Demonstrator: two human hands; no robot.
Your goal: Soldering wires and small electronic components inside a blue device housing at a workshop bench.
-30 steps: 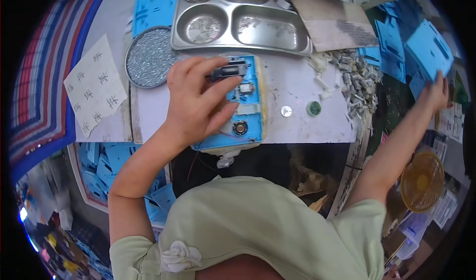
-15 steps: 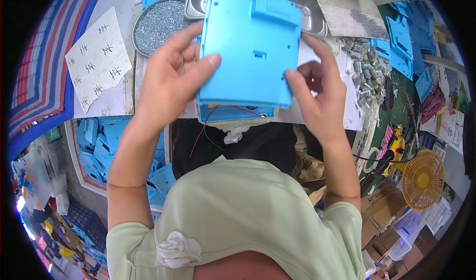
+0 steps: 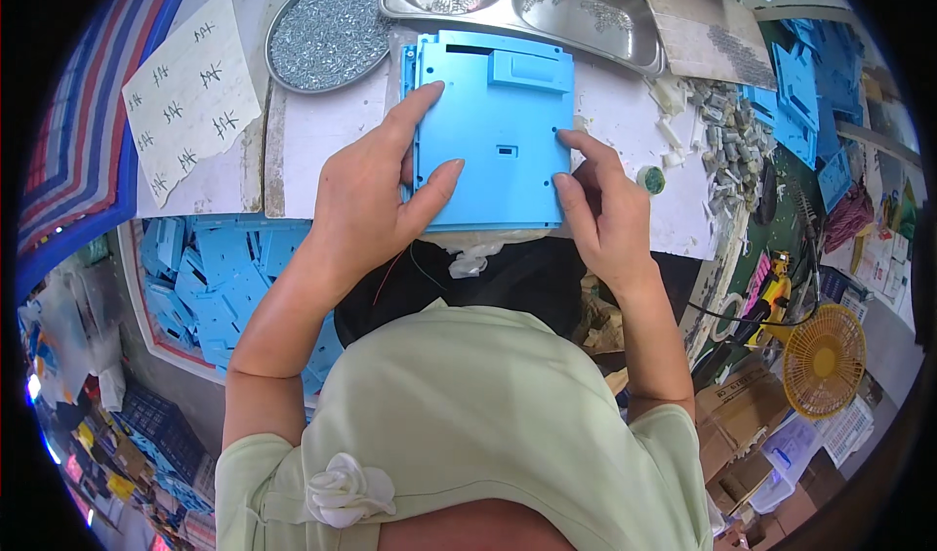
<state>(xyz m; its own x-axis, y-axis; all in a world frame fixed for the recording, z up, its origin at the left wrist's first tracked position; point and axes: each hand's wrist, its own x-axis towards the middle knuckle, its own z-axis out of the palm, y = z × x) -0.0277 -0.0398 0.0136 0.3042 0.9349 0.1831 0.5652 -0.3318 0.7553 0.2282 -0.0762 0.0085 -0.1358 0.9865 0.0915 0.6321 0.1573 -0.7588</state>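
A square blue plastic cover, with a raised block near its top and a small slot in its middle, lies over another blue housing part at the table's front edge. The lower part is mostly hidden, with only a strip showing along the left side. My left hand grips the cover's left edge, thumb and forefinger resting on its top face. On the other side, my right hand holds the right edge with thumb and fingertips. Thin red and green wires hang below the front edge.
A round tray of small screws and a steel tray with compartments stand behind. Small metal parts are heaped at right, near a small green-topped round thing. A bin of blue parts sits lower left; a marked paper lies left.
Both hands have lowered the blue cover from above the table onto the housing part, which it now covers. My left forefinger has come onto its top face.
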